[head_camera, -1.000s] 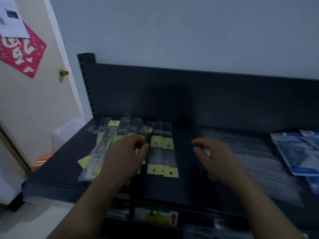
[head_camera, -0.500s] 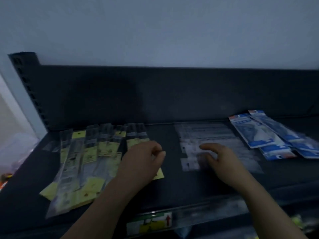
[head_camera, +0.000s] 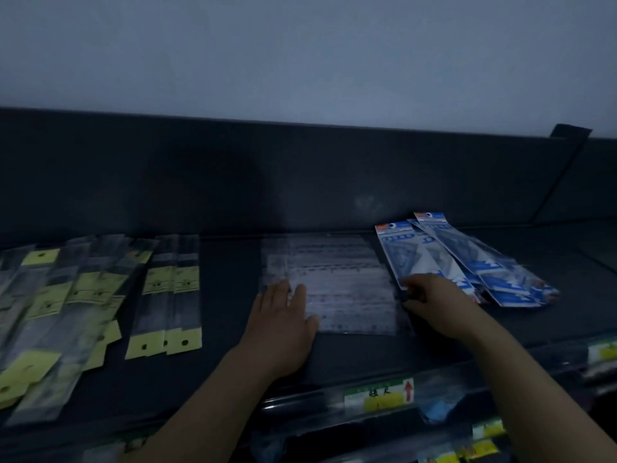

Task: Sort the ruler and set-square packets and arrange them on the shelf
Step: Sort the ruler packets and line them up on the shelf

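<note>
L hand (head_camera: 283,320): forearm enters from near-left, palm down, fingers straight and close together, thumb out to the right. It lies flat on the near-left corner of the clear packets (head_camera: 344,282). R hand (head_camera: 434,304): forearm enters from near-right, back of hand up, fingers (head_camera: 417,283) curled under at the right edge of the clear packets, where the near end of the blue packets (head_camera: 474,262) also sits. Cannot tell which of the two it grips, or whether it grips at all. Clear packets: transparent sleeves w/ faint printed scale lines, stacked flat, approx. square outline, edges not fully aligned at far-left. Position: centre of the shelf (head_camera: 233,295), between both hands, w/ L hand on top of one side and R hand touching the opposite side. Blue packets: blue-and-white printed sleeves w/ red-orange header corners, fanned and overlapping, lying to the far-right of the R hand, near ends just beside its knuckles. Yellow-tag packets (head_camera: 173,295): long narrow clear sleeves w/ yellow cards, a neat pair side by side, left of the L hand and apart from it. Further left, a loose spread (head_camera: 63,315) of the same type overlaps and runs to the near-left edge. The shelf's near rail carries a green-yellow price label (head_camera: 380,396) w/ red arrow. Dark back panel (head_camera: 300,178) behind, pale wall (head_camera: 300,45) above.
</note>
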Demonstrator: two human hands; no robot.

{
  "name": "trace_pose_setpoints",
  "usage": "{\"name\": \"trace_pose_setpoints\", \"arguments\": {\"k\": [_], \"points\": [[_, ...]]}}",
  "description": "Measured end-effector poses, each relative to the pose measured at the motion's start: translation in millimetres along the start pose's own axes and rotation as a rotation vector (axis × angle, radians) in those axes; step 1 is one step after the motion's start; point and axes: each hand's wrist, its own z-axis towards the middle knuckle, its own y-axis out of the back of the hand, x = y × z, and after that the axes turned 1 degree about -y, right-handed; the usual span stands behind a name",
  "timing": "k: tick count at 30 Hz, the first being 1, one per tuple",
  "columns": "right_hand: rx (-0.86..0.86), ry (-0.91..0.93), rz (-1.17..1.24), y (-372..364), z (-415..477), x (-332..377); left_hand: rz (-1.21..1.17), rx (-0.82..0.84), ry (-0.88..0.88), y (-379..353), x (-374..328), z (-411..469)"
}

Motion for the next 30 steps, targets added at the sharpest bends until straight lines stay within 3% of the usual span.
{"name": "trace_pose_setpoints", "arguments": {"k": [9,13,16,19,21,23,25,30], "points": [[0.076,0.036,0.039,4.6,4.8,-4.7,0.034,0.017,0.027,0.5,0.9,-3.2],[-0.165,0.023,0.139,11.2,2.4,-4.0,0.001,-0.007,0.026,-0.2,3.8,-1.5],[-0.374,-0.051,0.607,22.3,7.9,-3.0,-0.016,-0.003,0.027,1.9,4.1,-3.8],[-0.365,-0.057,1.138,40.0,10.7,7.0,-0.061,-0.057,0.043,11.1,-0.5,-4.6],[-0.363,0.002,1.237,50.1,11.6,15.1,-0.103,-0.215,-0.001,26.7,-10.0,-3.1],[-0.355,0.065,1.252,59.2,11.5,25.9,-0.224,-0.334,-0.115,50.0,-28.2,-0.1],[-0.317,0.117,1.233,68.0,10.6,39.0,-0.425,-0.352,-0.206,73.8,-51.0,5.3],[-0.209,0.291,1.242,85.2,-1.4,72.1,-0.791,-0.505,-0.287,106.8,-79.5,13.7]]}}
